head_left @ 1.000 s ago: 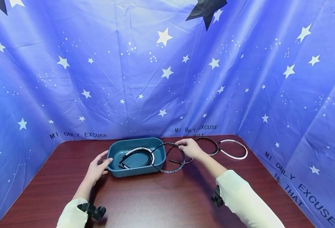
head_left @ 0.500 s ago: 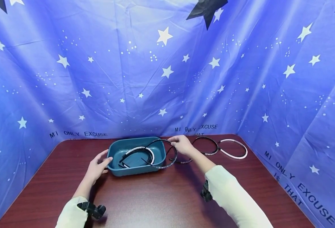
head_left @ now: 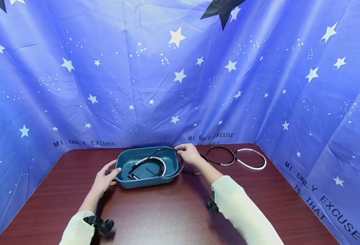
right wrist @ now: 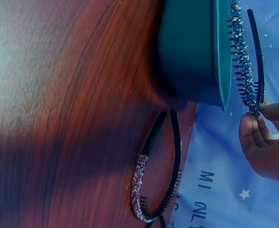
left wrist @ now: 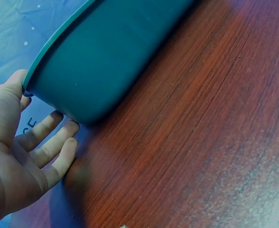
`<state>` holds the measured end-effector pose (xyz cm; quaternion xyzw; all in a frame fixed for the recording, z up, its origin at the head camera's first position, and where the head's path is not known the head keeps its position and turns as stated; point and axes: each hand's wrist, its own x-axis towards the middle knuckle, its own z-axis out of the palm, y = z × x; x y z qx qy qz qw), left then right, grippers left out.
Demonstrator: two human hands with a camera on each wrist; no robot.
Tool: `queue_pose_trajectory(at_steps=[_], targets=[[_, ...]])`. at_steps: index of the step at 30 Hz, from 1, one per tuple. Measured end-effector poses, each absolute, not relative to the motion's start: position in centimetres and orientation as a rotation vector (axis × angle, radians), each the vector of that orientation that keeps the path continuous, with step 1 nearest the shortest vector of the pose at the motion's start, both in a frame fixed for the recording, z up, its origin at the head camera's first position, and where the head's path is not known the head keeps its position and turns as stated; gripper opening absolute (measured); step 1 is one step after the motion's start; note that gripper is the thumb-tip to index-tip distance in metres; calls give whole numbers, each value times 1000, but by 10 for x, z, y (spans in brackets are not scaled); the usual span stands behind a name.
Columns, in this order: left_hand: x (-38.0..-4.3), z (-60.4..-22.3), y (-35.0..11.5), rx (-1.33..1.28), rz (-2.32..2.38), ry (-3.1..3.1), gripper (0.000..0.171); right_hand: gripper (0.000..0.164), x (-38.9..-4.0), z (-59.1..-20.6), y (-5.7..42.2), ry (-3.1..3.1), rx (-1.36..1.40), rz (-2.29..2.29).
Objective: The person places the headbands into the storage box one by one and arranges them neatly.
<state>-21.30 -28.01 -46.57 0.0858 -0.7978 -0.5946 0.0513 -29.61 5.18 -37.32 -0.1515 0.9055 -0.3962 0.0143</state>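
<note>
My right hand [head_left: 188,153] pinches a black toothed headband [right wrist: 244,66] with blue and silver glitter by its curved end. That headband overlaps the right end of a teal plastic basin [head_left: 146,184] in the head view; in the right wrist view it stands above the rim. At the basin's left end, my left hand [head_left: 102,179] grips the rim, thumb on top and fingers against the outer wall [left wrist: 96,71]. Inside the basin lie a white headband [head_left: 164,166] and black toothed ones, partly overlapping each other.
Just right of the basin, a black headband with pink and silver glitter [right wrist: 138,187] lies on the dark red wooden table [head_left: 155,217]. Farther right are another black glitter headband [head_left: 229,164] and a white one [head_left: 253,169]. A blue star-printed cloth [head_left: 155,85] hangs behind.
My right hand has moved left with the blue glitter headband, from right of the basin to over its right end. The left hand has stayed on the rim.
</note>
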Motion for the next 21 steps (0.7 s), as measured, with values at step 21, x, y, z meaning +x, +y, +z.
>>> queue_pose_trajectory(at_steps=[21], targets=[[-213,-466,-278,262,-1804,-2422,57,24,-298,-377,20,2885,-374,-1407]])
